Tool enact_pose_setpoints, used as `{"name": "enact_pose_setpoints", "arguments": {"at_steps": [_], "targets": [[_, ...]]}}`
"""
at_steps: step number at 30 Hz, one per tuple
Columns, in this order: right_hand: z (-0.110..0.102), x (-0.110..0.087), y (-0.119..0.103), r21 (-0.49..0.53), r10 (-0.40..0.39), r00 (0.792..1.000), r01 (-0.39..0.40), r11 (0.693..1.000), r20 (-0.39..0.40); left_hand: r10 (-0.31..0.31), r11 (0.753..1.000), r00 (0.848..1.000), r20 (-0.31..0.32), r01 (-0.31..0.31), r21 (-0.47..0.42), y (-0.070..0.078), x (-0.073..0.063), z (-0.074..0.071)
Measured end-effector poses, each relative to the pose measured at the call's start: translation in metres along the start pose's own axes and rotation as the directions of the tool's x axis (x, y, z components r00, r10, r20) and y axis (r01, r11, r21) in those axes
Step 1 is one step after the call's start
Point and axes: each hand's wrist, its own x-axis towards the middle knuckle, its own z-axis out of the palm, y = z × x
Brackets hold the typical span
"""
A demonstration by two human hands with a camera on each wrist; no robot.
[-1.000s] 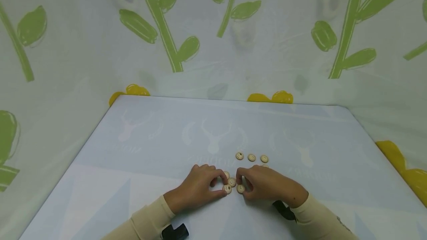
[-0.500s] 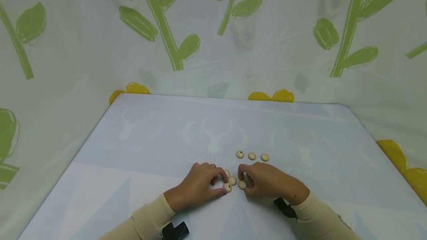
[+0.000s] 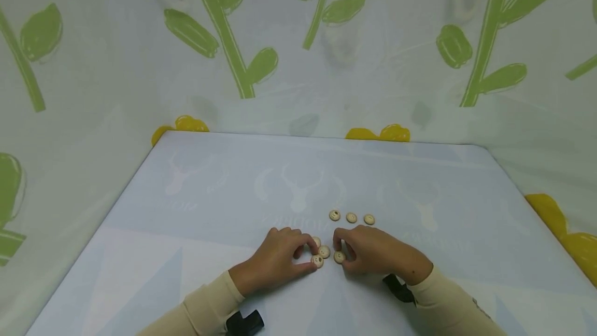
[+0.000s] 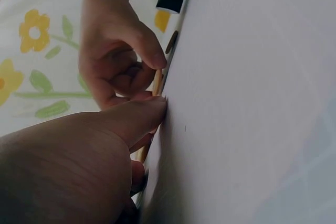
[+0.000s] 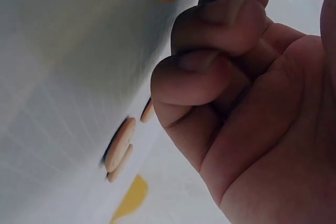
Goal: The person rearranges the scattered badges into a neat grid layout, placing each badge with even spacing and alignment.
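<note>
Small round wooden discs with dark markings lie on the table. My left hand [image 3: 279, 257] pinches the nearest disc [image 3: 317, 261] of a cluster between thumb and index finger. Another disc [image 3: 324, 252] overlaps it in this view, and a third [image 3: 316, 241] is partly hidden by the index finger. Just to the right, my right hand [image 3: 380, 251] pinches a separate disc [image 3: 339, 257] between thumb and forefinger, close over the table. The left wrist view shows the right hand [image 4: 113, 40] beyond the left thumb, discs edge-on between them. Curled fingers fill much of the right wrist view.
A row of discs, left [image 3: 334, 215], middle [image 3: 352, 218] and right [image 3: 369, 219], lies beyond the right hand. The pale blue and white tabletop [image 3: 224, 185] reaches back to a patterned cloth wall [image 3: 298, 82]. Black straps [image 3: 244, 322] show at both wrists.
My right hand has shifted slightly away and to the right with its disc, widening the gap from the cluster. A disc that peeked out behind this hand is now hidden. The left hand keeps its place.
</note>
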Motion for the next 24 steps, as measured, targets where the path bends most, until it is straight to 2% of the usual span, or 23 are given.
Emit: {"name": "enact_pose_setpoints", "arguments": {"at_steps": [13,21,24], "targets": [[-0.008,-0.006,0.007,-0.006,0.044,0.997,-0.045,0.999,-0.059,0.015,1.000,1.000,-0.017,-0.015,-0.002,0.000,-0.004,0.002],[-0.011,-0.004,0.023,0.025,0.004,0.995,-0.002,1.000,-0.103,0.019,1.000,1.000,-0.024,-0.019,0.001,0.000,-0.003,0.000],[-0.012,-0.003,0.025,0.019,0.013,0.994,-0.011,1.000,-0.111,0.014,1.000,1.000,-0.017,-0.014,-0.006,0.000,-0.002,0.000]]}}
